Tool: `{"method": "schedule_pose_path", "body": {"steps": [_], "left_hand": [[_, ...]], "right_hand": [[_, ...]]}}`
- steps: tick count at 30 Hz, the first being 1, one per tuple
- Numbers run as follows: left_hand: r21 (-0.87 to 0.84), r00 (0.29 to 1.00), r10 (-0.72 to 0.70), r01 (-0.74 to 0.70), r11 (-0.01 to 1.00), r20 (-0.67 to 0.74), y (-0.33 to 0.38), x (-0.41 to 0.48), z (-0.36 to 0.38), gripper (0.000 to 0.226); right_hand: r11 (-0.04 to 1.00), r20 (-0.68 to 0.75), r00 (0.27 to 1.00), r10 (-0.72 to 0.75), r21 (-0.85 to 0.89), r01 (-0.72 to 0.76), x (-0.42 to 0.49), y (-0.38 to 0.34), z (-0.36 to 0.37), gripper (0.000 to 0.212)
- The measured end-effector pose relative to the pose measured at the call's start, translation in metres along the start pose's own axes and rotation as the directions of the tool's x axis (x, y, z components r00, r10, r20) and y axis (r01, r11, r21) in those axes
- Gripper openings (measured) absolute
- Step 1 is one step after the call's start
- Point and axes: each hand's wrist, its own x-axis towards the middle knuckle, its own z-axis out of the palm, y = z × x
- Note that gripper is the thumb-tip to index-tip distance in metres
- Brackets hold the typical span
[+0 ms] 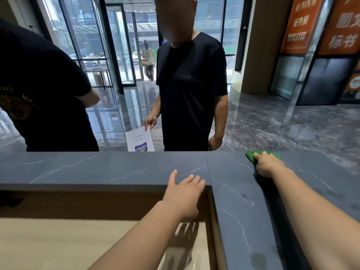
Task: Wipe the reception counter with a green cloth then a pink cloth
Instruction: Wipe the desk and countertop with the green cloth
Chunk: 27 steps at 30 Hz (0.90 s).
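Left hand (184, 189) nearest, fingers straight and slightly spread, flat on near edge of dark grey white-veined stone counter (97, 168). Right hand (269, 166) clamped on crumpled green cloth (271, 153) at counter's far edge. Pink cloth not visible. Risk: pushing further outward likely drags cloth off counter, toward black-shirted person (191, 90) just beyond it.

Two hands: left hand (183, 193), right hand (267, 165). One green cloth (250, 155). One counter (97, 168), its top in two slabs that meet at a seam. Three other people: near person (44, 94), middle person (191, 90), far person (148, 61) by the glass door. One paper (140, 140). Two orange signs: inner sign (301, 24), outer sign (342, 26).
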Motion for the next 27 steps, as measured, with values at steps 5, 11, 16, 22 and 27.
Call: {"method": "schedule_pose_path", "body": {"steps": [5,11,16,22,27], "left_hand": [[-0.010,1.000,0.016,-0.016,1.000,-0.004,0.015,0.007,-0.004,0.079],[0.053,0.998,0.061,-0.062,0.997,0.010,0.035,0.022,-0.010,0.070],[0.023,0.997,0.071,-0.072,0.997,0.042,0.051,0.036,-0.015,0.053],[0.050,0.991,0.043,-0.050,0.998,0.124,0.064,0.043,-0.013,0.053],[0.064,0.988,0.037,-0.047,0.997,0.151,0.064,0.046,-0.015,0.050]], "right_hand": [[0.971,-0.030,0.970,-0.240,0.012,0.241,-0.014,-0.065,0.012,0.055],[0.880,0.060,0.879,-0.473,0.073,0.469,-0.009,-0.093,0.013,0.064],[0.927,0.023,0.932,-0.363,0.115,0.358,0.017,-0.024,0.008,0.063],[0.993,-0.024,1.000,-0.012,0.119,0.015,0.034,0.092,0.002,0.062],[0.984,-0.053,0.992,0.116,0.144,-0.108,0.022,0.099,0.002,0.057]]}}
